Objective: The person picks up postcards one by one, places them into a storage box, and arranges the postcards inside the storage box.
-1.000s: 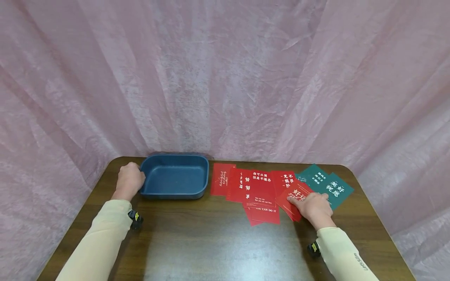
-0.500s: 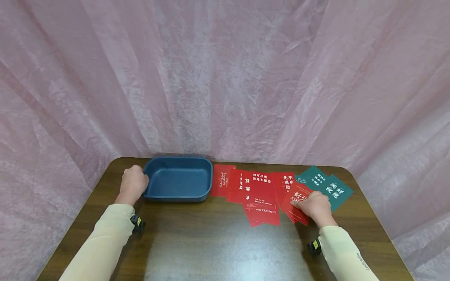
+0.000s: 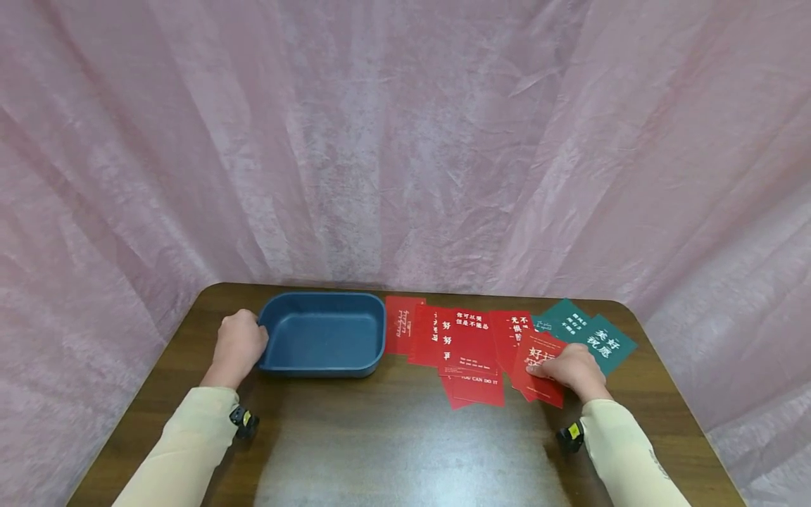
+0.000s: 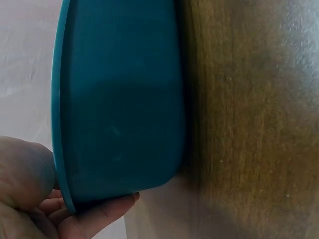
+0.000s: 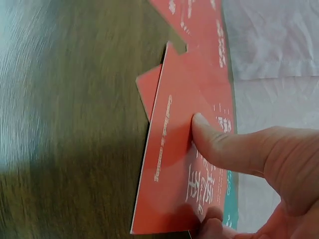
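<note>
A blue plastic tray point(image 3: 322, 367) with raised sides stands at the back left of the table. My left hand point(image 3: 239, 341) grips its left end; in the left wrist view the fingers point(image 4: 107, 215) lie along the outside of the tray wall point(image 4: 119, 124). At the right, a red card point(image 3: 538, 384) with white lettering is pinched by my right hand point(image 3: 573, 370). The right wrist view has the thumb point(image 5: 214, 142) on top of this card point(image 5: 159, 194), fingertips at its near edge, and a dark shadow line along its long side.
Several red cards point(image 3: 472, 345) overlap in a row between the tray and my right hand. Green cards point(image 3: 613, 343) lie beyond that hand. A pink curtain point(image 3: 405, 141) hangs behind the brown wooden table point(image 3: 380, 436).
The tray has shifted right and a little nearer to me, with my left hand on its end. The pinched red card has slid slightly right and nearer, off the cards under it.
</note>
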Demonstrator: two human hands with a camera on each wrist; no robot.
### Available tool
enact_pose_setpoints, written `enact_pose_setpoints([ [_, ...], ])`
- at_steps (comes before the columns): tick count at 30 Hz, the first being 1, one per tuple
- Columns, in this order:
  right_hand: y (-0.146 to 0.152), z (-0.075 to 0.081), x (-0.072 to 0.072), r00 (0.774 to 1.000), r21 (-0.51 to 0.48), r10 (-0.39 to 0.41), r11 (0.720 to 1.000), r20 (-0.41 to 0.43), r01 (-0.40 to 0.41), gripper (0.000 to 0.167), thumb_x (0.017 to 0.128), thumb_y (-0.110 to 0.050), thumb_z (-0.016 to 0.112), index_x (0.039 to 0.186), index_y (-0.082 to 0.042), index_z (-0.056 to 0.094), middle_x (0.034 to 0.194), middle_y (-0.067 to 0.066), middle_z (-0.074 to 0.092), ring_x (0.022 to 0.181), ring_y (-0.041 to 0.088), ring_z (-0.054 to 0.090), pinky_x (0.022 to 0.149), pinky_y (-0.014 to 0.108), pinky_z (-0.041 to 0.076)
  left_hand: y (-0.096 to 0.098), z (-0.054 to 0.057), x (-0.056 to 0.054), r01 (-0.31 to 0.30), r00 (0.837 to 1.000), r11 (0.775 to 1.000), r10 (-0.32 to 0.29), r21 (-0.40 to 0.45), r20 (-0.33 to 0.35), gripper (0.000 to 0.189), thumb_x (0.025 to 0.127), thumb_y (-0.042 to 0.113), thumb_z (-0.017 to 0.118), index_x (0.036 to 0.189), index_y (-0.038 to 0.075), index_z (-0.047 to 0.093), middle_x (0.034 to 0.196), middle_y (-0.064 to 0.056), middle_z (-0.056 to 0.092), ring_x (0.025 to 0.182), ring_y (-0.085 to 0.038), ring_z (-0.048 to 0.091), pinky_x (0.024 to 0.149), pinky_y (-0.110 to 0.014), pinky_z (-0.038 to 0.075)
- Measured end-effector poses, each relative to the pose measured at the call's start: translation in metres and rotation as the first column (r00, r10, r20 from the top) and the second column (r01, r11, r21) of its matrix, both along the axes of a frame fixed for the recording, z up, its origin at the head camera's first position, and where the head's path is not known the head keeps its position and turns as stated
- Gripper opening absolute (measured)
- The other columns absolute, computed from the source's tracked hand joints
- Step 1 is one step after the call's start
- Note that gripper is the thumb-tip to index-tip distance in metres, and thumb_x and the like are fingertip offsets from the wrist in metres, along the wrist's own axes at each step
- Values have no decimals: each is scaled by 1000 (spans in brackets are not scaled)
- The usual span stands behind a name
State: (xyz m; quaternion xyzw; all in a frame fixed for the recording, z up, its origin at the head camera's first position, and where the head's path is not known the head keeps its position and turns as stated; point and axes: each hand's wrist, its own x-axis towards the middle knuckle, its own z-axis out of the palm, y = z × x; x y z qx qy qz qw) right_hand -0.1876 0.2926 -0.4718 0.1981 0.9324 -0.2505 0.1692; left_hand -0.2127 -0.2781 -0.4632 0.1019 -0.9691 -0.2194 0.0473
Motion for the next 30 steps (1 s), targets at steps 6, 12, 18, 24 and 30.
enact_pose_setpoints([
  [6,2,3,1,1000,17,-2,1000,12,1,71,61,-49,80,96,3,47,90,18,55,78,29,54,55,32,46,3,1,2,-1,999,1000,1,6,39,26,88,9,49,81,-8,66,69,-21,64,56,-25,58,44,-32,45],
  [12,6,2,-3,999,5,4,1000,52,-4,77,60,-50,80,103,5,49,96,21,53,83,33,53,55,31,50,3,0,2,-10,999,1000,10,9,35,25,87,9,49,80,-7,66,69,-21,64,57,-26,57,45,-34,46],
  [18,9,0,-7,997,-68,-16,997,71,21,85,59,-42,84,109,8,37,97,22,50,83,31,53,57,30,51,2,2,3,-3,999,1000,2,24,42,27,87,9,47,78,-7,66,64,-17,61,54,-23,55,43,-30,43],
  [24,7,-1,-9,999,-115,31,993,25,-28,92,57,-32,87,117,4,28,102,24,46,88,32,51,59,30,51,4,5,5,0,1000,1000,-1,20,24,26,85,6,45,77,-9,65,63,-18,60,52,-23,54,42,-30,42],
  [30,4,1,-7,1000,-87,31,996,3,-30,93,56,-32,88,118,3,28,103,24,48,91,35,50,60,32,51,5,5,5,-11,1000,1000,10,19,21,24,83,4,44,75,-9,63,62,-19,59,51,-25,54,41,-32,43],
])
